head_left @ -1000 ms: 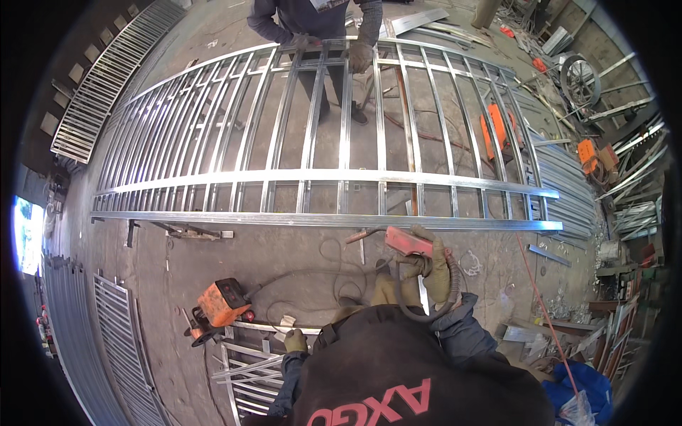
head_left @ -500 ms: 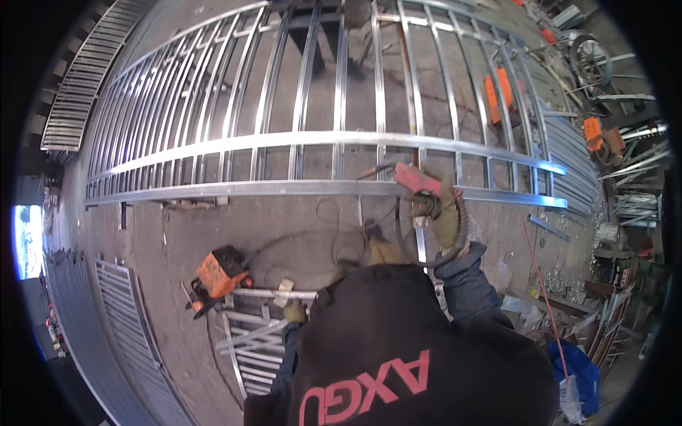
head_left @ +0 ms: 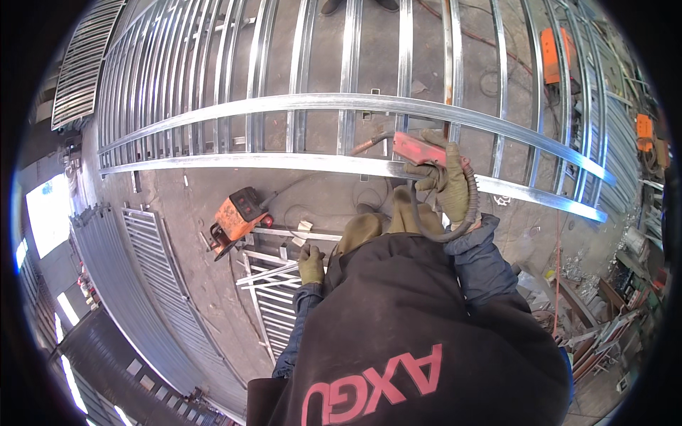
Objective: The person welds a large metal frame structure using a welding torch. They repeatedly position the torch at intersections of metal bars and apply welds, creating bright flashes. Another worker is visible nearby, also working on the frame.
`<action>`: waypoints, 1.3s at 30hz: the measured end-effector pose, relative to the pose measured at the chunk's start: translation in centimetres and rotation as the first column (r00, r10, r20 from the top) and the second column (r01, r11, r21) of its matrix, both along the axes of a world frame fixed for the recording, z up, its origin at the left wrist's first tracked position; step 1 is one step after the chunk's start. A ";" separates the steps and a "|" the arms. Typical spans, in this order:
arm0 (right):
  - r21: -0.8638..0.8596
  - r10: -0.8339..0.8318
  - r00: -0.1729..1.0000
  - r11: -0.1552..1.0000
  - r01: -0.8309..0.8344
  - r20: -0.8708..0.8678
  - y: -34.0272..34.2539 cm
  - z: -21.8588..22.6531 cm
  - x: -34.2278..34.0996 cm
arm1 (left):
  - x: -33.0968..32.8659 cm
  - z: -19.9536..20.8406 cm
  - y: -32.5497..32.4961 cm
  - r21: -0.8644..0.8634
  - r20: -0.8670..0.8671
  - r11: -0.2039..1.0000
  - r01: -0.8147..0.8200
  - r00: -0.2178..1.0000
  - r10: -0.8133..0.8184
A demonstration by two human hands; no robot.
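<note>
My right hand [head_left: 456, 190], in an olive work glove, is closed around the red handle of a welding torch [head_left: 420, 150]. Its copper-coloured neck points left, over the gap between the two near rails of a large metal frame [head_left: 249, 162]. The torch's black cable [head_left: 435, 236] loops down past my right wrist. My left hand [head_left: 310, 265], gloved alike, is low by my left knee with its fingers curled; whatever it may hold is hidden. Beside it, thin pale bars [head_left: 268, 276] cross a smaller slatted metal panel [head_left: 278, 312] on the floor.
An orange machine [head_left: 238, 217] with a cable stands left of my knees. Another orange box [head_left: 556, 55] shows beyond the frame's bars. Grey panels [head_left: 145, 284] are stacked at left, and scrap metal [head_left: 604, 305] lies at right. Another person's shoes [head_left: 359, 6] appear at the far edge.
The view has shifted, bringing the frame's near rail closer to my knees in the picture. My right hand still grips the torch. Of the other person, only the shoes remain visible.
</note>
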State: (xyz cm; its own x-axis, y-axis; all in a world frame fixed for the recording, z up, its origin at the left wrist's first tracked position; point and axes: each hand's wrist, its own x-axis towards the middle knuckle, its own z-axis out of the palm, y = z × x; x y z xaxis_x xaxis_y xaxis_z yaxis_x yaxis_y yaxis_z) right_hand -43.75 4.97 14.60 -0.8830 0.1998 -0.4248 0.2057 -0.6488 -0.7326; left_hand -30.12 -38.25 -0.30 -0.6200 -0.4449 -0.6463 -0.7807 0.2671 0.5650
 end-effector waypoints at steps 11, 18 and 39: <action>-0.122 0.080 0.993 0.990 -0.069 0.090 1.4 -1.4 -1.9 | 0.3 3.2 1.4 -0.053 0.142 0.997 -0.051 0.988 0.058; -0.134 0.084 0.993 0.988 -0.073 0.079 1.4 -1.8 -2.1 | -0.3 4.1 2.2 -0.061 0.170 0.998 -0.006 0.985 0.016; -0.167 0.087 0.986 0.984 -0.063 0.143 1.8 -2.8 -2.4 | 0.3 4.5 2.3 -0.074 0.174 0.997 -0.006 0.985 0.019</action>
